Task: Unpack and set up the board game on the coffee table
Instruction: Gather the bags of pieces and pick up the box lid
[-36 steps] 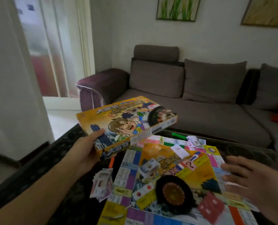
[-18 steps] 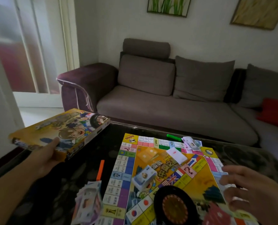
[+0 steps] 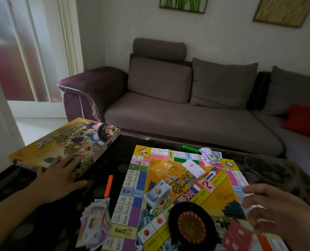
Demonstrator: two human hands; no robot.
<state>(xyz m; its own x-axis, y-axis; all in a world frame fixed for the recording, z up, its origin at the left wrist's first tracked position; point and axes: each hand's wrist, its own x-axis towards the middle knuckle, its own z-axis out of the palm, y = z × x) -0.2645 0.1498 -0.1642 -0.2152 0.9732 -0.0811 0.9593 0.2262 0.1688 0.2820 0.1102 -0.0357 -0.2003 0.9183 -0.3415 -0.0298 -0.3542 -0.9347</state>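
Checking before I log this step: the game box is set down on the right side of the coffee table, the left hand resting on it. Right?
Not quite. The head view shows the game box at the left side of the coffee table, left of the board. The left hand does rest on it.

Single head-worn wide-angle view, looking forward and down from close above the dark tabletop (image 3: pixel 121 160), facing the grey sofa (image 3: pixel 186 120) and wall beyond, both forearms entering from below
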